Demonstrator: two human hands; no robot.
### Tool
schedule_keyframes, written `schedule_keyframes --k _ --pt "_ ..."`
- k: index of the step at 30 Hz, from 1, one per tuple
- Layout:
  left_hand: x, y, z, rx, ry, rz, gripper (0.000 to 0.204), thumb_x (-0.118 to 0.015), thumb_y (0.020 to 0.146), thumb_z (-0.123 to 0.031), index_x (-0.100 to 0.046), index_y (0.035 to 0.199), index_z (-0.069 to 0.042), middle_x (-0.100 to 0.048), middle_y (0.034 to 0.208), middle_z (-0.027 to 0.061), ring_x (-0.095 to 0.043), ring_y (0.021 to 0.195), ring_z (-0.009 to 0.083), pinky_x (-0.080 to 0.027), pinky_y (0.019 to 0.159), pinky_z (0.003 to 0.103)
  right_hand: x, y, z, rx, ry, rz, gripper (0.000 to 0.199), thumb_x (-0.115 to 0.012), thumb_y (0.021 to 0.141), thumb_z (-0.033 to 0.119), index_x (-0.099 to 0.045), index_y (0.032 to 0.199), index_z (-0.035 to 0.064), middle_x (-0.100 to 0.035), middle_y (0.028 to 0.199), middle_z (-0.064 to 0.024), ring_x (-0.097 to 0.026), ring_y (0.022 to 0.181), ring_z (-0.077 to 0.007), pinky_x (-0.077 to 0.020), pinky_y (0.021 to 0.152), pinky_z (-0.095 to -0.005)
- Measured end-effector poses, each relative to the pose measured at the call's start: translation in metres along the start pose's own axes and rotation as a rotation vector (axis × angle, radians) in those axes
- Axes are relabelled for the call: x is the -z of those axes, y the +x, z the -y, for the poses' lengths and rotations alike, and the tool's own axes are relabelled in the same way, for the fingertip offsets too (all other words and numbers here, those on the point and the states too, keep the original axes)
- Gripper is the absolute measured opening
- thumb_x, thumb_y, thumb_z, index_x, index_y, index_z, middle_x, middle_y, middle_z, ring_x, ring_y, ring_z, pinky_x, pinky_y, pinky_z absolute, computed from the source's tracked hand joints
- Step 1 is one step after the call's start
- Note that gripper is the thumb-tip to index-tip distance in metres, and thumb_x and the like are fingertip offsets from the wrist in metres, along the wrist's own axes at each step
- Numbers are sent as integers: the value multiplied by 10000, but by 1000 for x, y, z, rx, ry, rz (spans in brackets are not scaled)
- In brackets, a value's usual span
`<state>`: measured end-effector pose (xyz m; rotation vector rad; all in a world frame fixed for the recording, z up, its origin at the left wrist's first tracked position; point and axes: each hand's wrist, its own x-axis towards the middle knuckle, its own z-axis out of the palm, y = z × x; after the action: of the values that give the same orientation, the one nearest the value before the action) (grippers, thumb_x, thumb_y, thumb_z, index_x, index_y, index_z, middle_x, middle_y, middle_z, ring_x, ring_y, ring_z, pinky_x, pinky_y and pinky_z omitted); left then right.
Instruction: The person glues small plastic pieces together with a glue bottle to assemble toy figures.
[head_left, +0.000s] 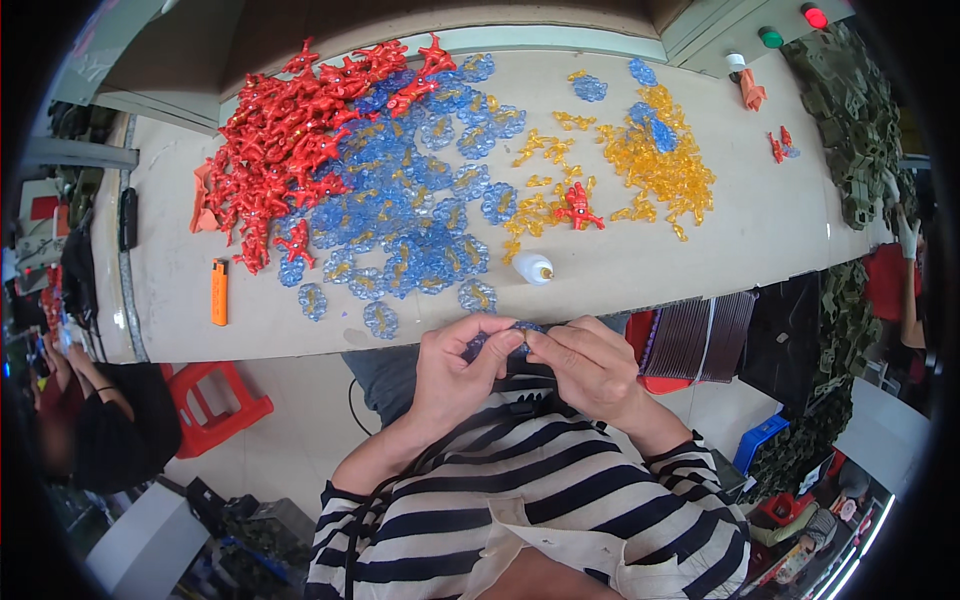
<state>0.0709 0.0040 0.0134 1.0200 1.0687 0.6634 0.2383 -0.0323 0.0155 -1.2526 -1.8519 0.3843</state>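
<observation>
Just off the table's front edge, my left hand (455,368) grips a blue translucent plastic piece (473,347) between thumb and fingers. My right hand (592,368) pinches at the same piece from the other side; its fingertips hide whether a smaller part is there. Beyond my hands lies a wide spread of blue translucent flower-shaped pieces (415,255), many with yellow bits in them. A white squeeze bottle (532,267) lies tipped beside them. One red figure (578,207) rests among small translucent yellow pieces (660,170).
Red figures (290,130) are heaped at the table's (420,338) far left. An orange cutter (219,292) lies near the left front. Red and green buttons (770,37) sit at the back right. A red stool (220,405) stands at left; a person (110,425) works beyond it.
</observation>
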Motion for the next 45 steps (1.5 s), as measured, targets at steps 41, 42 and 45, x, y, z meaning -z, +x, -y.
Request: schedule_keyframes --k 41,42,45 --pt "29 -10 -20 89 -373 28 291 -567 849 59 -564 1140 49 -555 1168 164 -610 1001 218 -512 833 257 4 1 -2 -420 473 -221 290 -706 682 -12 -586 945 -37 -616 921 -163 -609 748 -232 -480 660 -296" --pt "29 -9 -16 77 -296 34 326 -566 845 69 -546 1169 42 -553 1174 163 -608 997 204 -509 835 257 11 0 -3 -348 368 -154 310 -725 664 3 -596 944 -31 -624 877 -146 -593 696 -220 -467 623 -287" --pt "29 -6 -4 -4 -196 42 394 -571 834 84 -511 1219 27 -552 1181 157 -605 985 177 -504 834 255 19 3 0 -230 234 -87 351 -763 626 35 -618 941 -19 -632 781 -111 -557 617 -194 -433 565 -269"
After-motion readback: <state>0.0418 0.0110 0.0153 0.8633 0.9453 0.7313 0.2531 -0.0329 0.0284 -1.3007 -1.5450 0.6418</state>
